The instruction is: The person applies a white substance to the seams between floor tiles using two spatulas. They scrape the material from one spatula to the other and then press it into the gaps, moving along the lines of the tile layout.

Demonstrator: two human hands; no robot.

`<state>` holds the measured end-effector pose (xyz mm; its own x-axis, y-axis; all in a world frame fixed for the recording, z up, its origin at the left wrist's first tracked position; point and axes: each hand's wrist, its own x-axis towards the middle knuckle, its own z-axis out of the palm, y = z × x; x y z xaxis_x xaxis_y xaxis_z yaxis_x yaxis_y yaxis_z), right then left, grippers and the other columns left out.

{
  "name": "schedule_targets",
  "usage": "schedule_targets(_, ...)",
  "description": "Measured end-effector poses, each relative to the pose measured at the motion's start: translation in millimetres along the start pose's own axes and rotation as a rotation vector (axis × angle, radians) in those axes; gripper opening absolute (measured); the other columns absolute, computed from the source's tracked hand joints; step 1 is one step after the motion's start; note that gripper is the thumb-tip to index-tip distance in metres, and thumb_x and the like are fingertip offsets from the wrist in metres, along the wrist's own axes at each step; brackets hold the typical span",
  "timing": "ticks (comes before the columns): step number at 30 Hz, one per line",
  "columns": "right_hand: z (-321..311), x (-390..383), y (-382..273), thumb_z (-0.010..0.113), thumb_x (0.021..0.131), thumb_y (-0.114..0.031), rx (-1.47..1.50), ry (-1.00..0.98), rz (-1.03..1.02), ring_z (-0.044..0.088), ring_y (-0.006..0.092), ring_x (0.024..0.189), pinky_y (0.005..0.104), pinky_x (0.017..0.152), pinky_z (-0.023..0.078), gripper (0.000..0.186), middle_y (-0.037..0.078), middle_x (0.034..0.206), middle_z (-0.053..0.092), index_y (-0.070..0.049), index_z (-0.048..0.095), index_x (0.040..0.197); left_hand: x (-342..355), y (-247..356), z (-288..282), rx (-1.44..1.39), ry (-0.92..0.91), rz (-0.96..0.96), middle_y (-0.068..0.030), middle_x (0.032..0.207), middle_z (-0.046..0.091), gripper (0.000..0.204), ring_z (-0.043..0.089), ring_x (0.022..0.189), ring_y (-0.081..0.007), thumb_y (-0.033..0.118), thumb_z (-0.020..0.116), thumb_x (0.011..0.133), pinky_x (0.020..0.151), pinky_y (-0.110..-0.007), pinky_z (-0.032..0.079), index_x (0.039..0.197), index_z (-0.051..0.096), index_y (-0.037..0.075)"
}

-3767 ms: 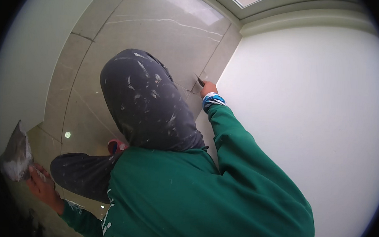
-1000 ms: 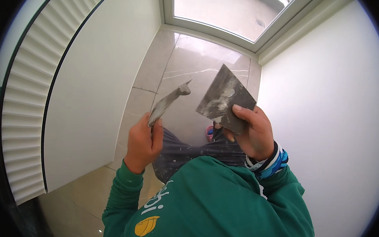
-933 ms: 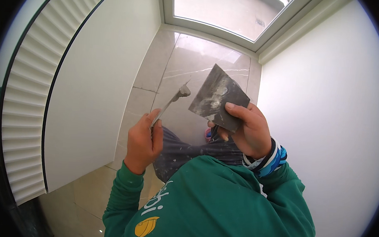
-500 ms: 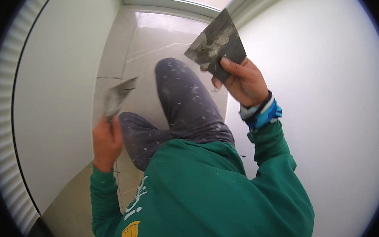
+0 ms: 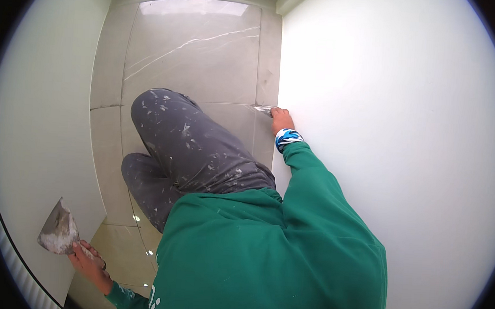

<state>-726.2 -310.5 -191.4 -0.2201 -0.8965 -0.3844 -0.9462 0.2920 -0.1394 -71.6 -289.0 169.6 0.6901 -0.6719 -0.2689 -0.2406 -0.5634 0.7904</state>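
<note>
I'm holding the wide knife (image 5: 57,229) out at my far left w/ my left hand (image 5: 87,258), fingers closed round its handle, blade up and caked w/ grey filler, near the left wall (image 5: 38,142) but, as far as I can tell, not touching it. My knee (image 5: 186,139) in speckled grey trousers is sitting mid-frame over the pale marble-look floor tiles (image 5: 192,43). My right hand (image 5: 282,121) is gripping the small knife (image 5: 261,108), reaching down to where the right wall (image 5: 385,134) is meeting the floor; the blade is lying low at that corner, just beside a tile joint. To do this pass well, I'm judging I should be keeping the blade flat-ish, pressing evenly, pulling one steady stroke along the corner, & keeping the loaded knife tilted up so nothing's dropping on the tiles.
</note>
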Motion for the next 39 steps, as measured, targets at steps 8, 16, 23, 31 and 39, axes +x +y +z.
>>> schedule_targets(8,12.9,-7.0,-0.7,0.048,0.099,-0.015,-0.162,0.184,0.137,0.045,0.0327,0.139,0.0445,0.109,0.044,0.043,0.010,0.148,0.054,-0.007,0.056,0.141,-12.0,24.2,11.0,-0.010,-0.027,0.024,-0.0012,0.081,0.057,0.021,0.049,0.061,-0.0091,0.030,0.053,0.108,0.054,-0.025,0.041,0.099,0.053,0.011)
schedule_targets(16,32.7,9.3,-25.2,0.047,0.099,-0.012,-0.098,0.280,0.207,0.045,0.0321,0.140,0.0437,0.107,0.047,0.044,0.010,0.151,0.050,-0.005,0.056,0.141,-20.1,36.1,12.3,0.002,-0.035,0.103,-0.0012,0.079,0.056,0.023,0.050,0.059,-0.0079,0.030,0.052,0.109,0.052,-0.024,0.042,0.096,0.053,0.011)
schedule_targets(23,29.7,-2.4,-27.4,0.049,0.099,-0.013,-0.039,0.218,0.211,0.048,0.0323,0.135,0.0428,0.108,0.047,0.042,0.011,0.146,0.053,-0.005,0.057,0.139,-26.3,43.5,16.9,-0.024,0.005,0.081,-0.0009,0.078,0.055,0.025,0.050,0.058,-0.0078,0.030,0.052,0.109,0.051,-0.024,0.042,0.093,0.051,0.011)
schedule_targets(31,19.4,-3.9,-29.9,0.049,0.098,-0.012,-0.073,0.256,0.193,0.047,0.0326,0.137,0.0426,0.108,0.047,0.043,0.011,0.149,0.052,-0.005,0.057,0.140,-21.3,39.8,14.5,0.009,-0.042,0.143,-0.0008,0.078,0.055,0.024,0.050,0.057,-0.0074,0.030,0.052,0.109,0.051,-0.024,0.041,0.094,0.051,0.011)
schedule_targets(39,50.0,11.6,-23.8,0.047,0.099,-0.012,-0.076,0.283,0.218,0.045,0.0332,0.141,0.0426,0.109,0.047,0.047,0.012,0.153,0.050,-0.005,0.052,0.146,-21.9,40.3,12.4,0.044,-0.044,0.150,-0.0022,0.082,0.055,0.024,0.048,0.061,-0.0087,0.031,0.052,0.110,0.052,-0.024,0.038,0.099,0.051,0.009)
